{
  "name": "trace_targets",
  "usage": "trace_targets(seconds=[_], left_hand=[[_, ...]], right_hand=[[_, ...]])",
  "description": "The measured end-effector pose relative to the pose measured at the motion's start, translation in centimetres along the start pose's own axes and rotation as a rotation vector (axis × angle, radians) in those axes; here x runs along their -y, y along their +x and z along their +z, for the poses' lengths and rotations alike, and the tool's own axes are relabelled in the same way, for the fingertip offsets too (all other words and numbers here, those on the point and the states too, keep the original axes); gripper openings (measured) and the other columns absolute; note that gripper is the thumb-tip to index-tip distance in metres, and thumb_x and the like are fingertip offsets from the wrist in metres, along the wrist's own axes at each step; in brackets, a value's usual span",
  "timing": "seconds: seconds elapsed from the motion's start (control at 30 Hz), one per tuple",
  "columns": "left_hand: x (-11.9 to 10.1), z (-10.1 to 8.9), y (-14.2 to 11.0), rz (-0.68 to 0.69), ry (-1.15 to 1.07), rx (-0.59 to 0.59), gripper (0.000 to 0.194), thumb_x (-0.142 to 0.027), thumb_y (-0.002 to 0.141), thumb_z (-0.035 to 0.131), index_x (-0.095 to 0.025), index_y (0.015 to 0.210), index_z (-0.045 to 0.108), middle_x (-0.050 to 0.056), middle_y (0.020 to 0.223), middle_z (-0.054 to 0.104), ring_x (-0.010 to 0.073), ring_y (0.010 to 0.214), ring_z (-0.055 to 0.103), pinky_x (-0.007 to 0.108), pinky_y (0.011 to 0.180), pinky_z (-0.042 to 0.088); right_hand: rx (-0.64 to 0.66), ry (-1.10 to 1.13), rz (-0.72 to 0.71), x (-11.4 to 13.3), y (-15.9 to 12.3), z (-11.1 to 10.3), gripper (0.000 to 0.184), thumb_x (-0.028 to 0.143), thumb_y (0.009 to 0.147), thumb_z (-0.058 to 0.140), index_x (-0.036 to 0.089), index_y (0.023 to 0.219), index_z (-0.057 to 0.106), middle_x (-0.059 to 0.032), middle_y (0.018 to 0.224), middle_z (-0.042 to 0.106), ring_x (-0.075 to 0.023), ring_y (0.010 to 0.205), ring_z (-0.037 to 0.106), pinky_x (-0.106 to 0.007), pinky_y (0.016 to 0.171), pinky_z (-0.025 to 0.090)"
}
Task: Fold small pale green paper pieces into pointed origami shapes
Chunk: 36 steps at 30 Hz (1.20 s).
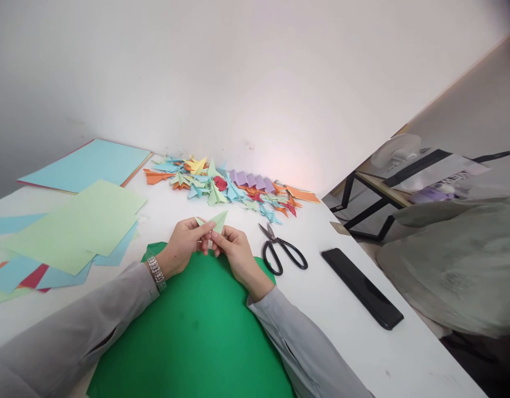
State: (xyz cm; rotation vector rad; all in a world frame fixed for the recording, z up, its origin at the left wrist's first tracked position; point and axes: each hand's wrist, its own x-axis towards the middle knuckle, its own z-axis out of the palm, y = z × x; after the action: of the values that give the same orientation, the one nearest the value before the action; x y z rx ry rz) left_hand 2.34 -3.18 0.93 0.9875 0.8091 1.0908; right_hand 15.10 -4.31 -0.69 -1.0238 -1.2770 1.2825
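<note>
A pale green folded paper (219, 221) with pointed ends is pinched between both hands above the far edge of a green sheet (188, 331). My left hand (182, 246) grips its left side, thumb on top; a metal watch band circles that wrist. My right hand (234, 251) closes on its lower right side with thumb and fingers. The fingers partly hide the paper's lower part. Just beyond lies a pile of folded paper pieces (216, 193) in orange, blue, green, yellow, purple and red. Black-handled scissors (275, 246) rest with blades apart to the right of my right hand.
Loose coloured sheets (84, 226) spread over the left of the white table (321, 331). Behind them is a neat paper stack (93, 161) topped in light blue. A long black object (363, 287) lies at right. A person in a grey-green garment (454, 265) is beyond the table's right edge.
</note>
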Motion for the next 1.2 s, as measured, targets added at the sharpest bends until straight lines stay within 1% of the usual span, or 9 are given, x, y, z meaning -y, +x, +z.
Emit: trace_targets(seconds=[0.2,0.3,0.43,0.53,0.67,0.87,1.03,1.1,1.2], left_hand=[[0.15,0.01,0.05,0.024,0.039,-0.029,0.034,-0.036,0.063,0.074,-0.015,0.054,0.048,-0.005,0.041,0.048,0.0062,0.032,0.043,0.020,0.034,0.037],[0.14,-0.02,0.08,0.013,0.027,-0.043,0.034,-0.035,0.063,0.074,-0.015,0.054,0.048,-0.005,0.040,0.048,0.0060,0.032,0.042,0.020,0.034,0.036],[0.03,-0.02,0.05,-0.026,-0.002,-0.050,0.032,-0.034,0.061,0.075,-0.015,0.057,0.049,-0.006,0.040,0.048,0.0066,0.032,0.043,0.020,0.034,0.036],[0.03,-0.07,0.04,-0.056,0.004,-0.010,0.032,-0.033,0.060,0.076,-0.015,0.060,0.049,-0.006,0.039,0.047,0.0067,0.032,0.042,0.019,0.034,0.035],[0.21,-0.17,0.11,-0.080,-0.005,-0.034,0.032,-0.031,0.059,0.076,-0.016,0.066,0.048,-0.007,0.037,0.046,0.0064,0.030,0.038,0.019,0.032,0.032],[0.16,-0.25,0.24,-0.086,-0.011,-0.036,0.034,-0.033,0.060,0.075,-0.016,0.055,0.046,-0.006,0.036,0.045,0.0057,0.029,0.037,0.019,0.032,0.031],[-0.04,-0.30,0.25,-0.050,0.021,-0.022,0.039,-0.039,0.069,0.067,-0.014,0.047,0.048,-0.004,0.038,0.044,0.0058,0.031,0.040,0.020,0.035,0.033],[-0.05,-0.31,0.22,-0.050,-0.005,-0.015,0.039,-0.042,0.073,0.063,-0.013,0.049,0.050,-0.003,0.041,0.046,0.0060,0.032,0.041,0.021,0.036,0.035],[0.05,-0.34,0.20,-0.059,-0.049,-0.032,0.035,-0.042,0.074,0.062,-0.012,0.057,0.054,-0.002,0.047,0.050,0.0061,0.033,0.041,0.022,0.036,0.036]], right_hand=[[0.001,-0.160,-0.078,-0.15,-0.06,-0.21,0.034,0.043,0.074,0.063,0.019,0.056,0.047,0.0059,0.046,0.045,-0.0088,0.044,0.037,-0.024,0.046,0.028],[-0.007,-0.165,-0.064,-0.01,-0.09,-0.17,0.036,0.043,0.072,0.064,0.019,0.053,0.045,0.0061,0.044,0.045,-0.0084,0.042,0.036,-0.023,0.045,0.027],[-0.033,-0.099,0.002,0.21,-0.10,0.00,0.038,0.045,0.067,0.069,0.019,0.052,0.045,0.0055,0.042,0.049,-0.0076,0.038,0.038,-0.022,0.042,0.026],[-0.057,-0.040,0.017,0.13,-0.03,0.03,0.039,0.044,0.064,0.071,0.019,0.050,0.045,0.0049,0.042,0.051,-0.0073,0.037,0.040,-0.022,0.041,0.027],[-0.059,-0.052,0.018,-0.03,0.01,-0.02,0.038,0.043,0.063,0.073,0.018,0.049,0.047,0.0048,0.041,0.052,-0.0068,0.036,0.040,-0.021,0.040,0.028],[-0.063,-0.070,0.030,0.19,-0.09,0.07,0.036,0.042,0.062,0.074,0.017,0.050,0.052,0.0038,0.042,0.054,-0.0065,0.035,0.040,-0.021,0.039,0.028],[-0.088,0.018,0.043,0.10,0.14,0.04,0.028,0.040,0.064,0.073,0.016,0.056,0.060,0.0029,0.047,0.056,-0.0074,0.038,0.046,-0.022,0.042,0.033],[-0.102,0.093,0.063,-0.02,0.27,-0.04,0.027,0.041,0.065,0.072,0.016,0.061,0.062,0.0030,0.048,0.057,-0.0075,0.038,0.046,-0.022,0.042,0.033],[-0.142,0.183,0.084,-0.15,0.41,-0.15,0.028,0.042,0.066,0.071,0.016,0.061,0.061,0.0034,0.046,0.057,-0.0072,0.037,0.045,-0.021,0.041,0.033]])
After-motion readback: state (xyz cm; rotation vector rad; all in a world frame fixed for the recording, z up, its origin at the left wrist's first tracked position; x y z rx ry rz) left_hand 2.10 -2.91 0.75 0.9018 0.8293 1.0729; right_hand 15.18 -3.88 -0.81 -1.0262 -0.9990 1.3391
